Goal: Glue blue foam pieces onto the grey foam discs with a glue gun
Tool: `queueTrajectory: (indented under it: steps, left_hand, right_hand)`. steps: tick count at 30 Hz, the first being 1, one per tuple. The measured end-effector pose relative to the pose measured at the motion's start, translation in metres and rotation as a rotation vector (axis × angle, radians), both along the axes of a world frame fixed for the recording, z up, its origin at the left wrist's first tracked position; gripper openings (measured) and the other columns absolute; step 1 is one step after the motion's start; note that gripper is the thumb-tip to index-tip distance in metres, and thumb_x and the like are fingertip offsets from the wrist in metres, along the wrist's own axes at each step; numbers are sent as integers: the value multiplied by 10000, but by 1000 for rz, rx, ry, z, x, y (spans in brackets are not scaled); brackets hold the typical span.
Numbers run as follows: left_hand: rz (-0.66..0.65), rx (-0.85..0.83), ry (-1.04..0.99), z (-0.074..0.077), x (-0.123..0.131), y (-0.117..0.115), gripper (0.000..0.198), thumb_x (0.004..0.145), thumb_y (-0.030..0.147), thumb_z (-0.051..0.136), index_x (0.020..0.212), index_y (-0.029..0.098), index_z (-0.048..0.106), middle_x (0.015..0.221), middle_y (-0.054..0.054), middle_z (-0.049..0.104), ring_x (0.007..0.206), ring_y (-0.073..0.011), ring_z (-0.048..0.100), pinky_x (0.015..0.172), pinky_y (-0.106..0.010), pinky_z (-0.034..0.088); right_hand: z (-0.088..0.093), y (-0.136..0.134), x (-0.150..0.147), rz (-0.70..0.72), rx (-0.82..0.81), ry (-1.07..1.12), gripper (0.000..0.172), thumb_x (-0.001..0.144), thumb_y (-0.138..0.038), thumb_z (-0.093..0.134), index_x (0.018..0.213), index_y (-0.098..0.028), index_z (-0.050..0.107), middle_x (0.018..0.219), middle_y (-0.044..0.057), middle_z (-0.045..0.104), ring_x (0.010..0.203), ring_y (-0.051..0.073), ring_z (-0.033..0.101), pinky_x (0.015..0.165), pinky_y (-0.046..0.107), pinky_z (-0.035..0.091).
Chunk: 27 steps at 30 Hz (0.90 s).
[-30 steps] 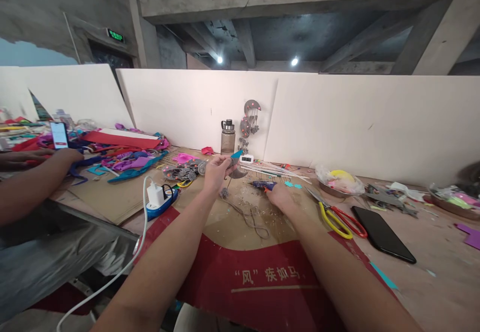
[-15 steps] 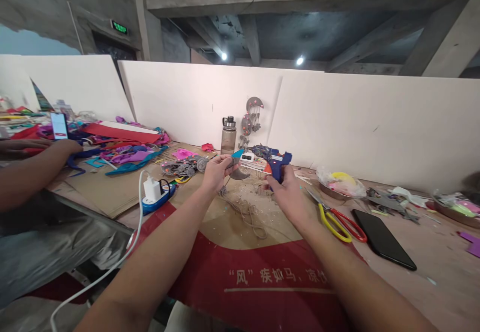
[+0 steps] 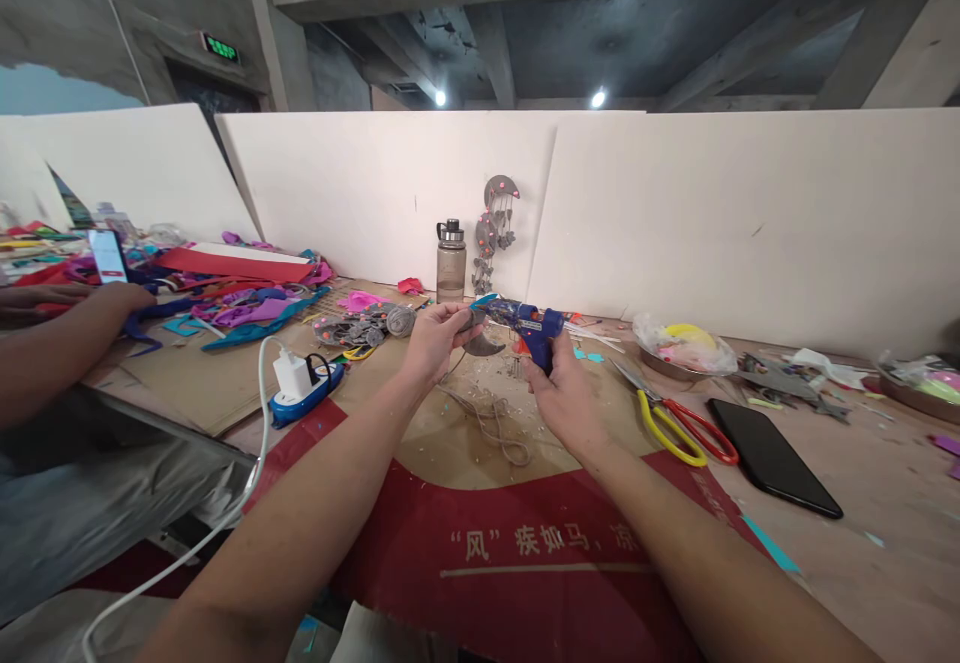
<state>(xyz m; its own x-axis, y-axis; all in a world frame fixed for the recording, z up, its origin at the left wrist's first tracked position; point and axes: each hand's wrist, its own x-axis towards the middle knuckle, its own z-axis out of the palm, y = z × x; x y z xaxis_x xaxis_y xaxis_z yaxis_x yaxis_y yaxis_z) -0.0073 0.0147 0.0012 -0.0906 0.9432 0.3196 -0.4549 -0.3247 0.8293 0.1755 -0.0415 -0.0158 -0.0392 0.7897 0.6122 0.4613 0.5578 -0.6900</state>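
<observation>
My right hand (image 3: 561,398) is wrapped round the handle of a blue glue gun (image 3: 541,325). Its smeared nozzle end points left, close to the piece in my other hand; whether they touch I cannot tell. My left hand (image 3: 437,343) pinches a grey felt crescent (image 3: 484,346), partly hidden by the fingers, with a bit of blue material (image 3: 484,300) at its top. Below the hands, a loose length of thin cord (image 3: 495,428) lies on the board. A finished-looking grey crescent hanging with pink dots (image 3: 501,188) is on the white panel behind.
To the right are scissors (image 3: 679,426) with yellow and red handles, a black phone (image 3: 772,458) and a bowl (image 3: 675,368). A power strip (image 3: 307,398) with a white cable stands left. A bottle (image 3: 451,265) stands behind. Another person's arm (image 3: 71,338) rests among coloured scraps.
My right hand has brought the glue gun left, so its nozzle is now at the piece in my left hand. The camera view has shifted slightly.
</observation>
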Motion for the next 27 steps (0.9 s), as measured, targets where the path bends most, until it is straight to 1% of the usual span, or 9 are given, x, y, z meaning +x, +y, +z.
queueTrajectory:
  steps: [4, 6, 8, 11, 15, 22, 27]
  left_hand:
    - [3, -3, -4, 0, 1, 0, 340, 585, 345, 847, 710, 114, 631, 748, -24, 661, 697, -136, 667, 791, -317, 573]
    - [8, -4, 4, 0, 1, -1, 338, 582, 346, 849, 708, 118, 634, 741, -24, 663, 695, -136, 663, 790, -322, 575]
    - [21, 7, 11, 0, 2, -1, 330, 585, 347, 849, 706, 126, 636, 737, -21, 666, 702, -137, 658, 799, -335, 576]
    - [41, 24, 23, 0, 3, -1, 324, 592, 357, 846, 700, 134, 637, 736, -18, 664, 719, -144, 656, 822, -359, 575]
    - [55, 35, 43, 0, 4, -3, 338, 584, 376, 849, 699, 135, 642, 739, -17, 661, 728, -147, 654, 829, -368, 576]
    - [68, 42, 43, 0, 3, -2, 356, 554, 394, 855, 689, 138, 649, 722, -13, 660, 713, -148, 651, 808, -357, 584]
    - [77, 45, 58, -1, 4, -1, 342, 579, 396, 842, 697, 136, 654, 747, -24, 668, 728, -152, 654, 813, -359, 581]
  right_hand:
    - [1, -2, -4, 14, 20, -34, 444, 858, -263, 477, 1298, -232, 423, 1189, 105, 615, 1054, 256, 591, 931, 437, 469]
    - [2, -3, -5, 4, 30, -48, 452, 861, -257, 475, 1307, -215, 416, 1240, 115, 591, 1104, 254, 571, 970, 443, 445]
    - [3, -5, -6, -12, 30, -60, 447, 860, -256, 475, 1301, -202, 425, 1233, 125, 594, 1099, 257, 572, 966, 445, 444]
    - [4, -6, -8, -26, 34, -77, 422, 863, -256, 468, 1280, -200, 444, 1162, 124, 623, 1038, 259, 593, 925, 440, 462]
    - [3, -6, -10, -38, 41, -100, 423, 867, -253, 455, 1286, -197, 434, 1104, 127, 639, 1009, 268, 599, 904, 445, 463]
    - [6, -8, -8, -52, 20, -109, 419, 876, -261, 435, 1288, -184, 429, 1143, 141, 624, 991, 266, 600, 879, 432, 472]
    - [7, -10, -9, -38, 9, -97, 391, 872, -255, 438, 1257, -189, 449, 1117, 134, 637, 977, 261, 608, 868, 421, 474]
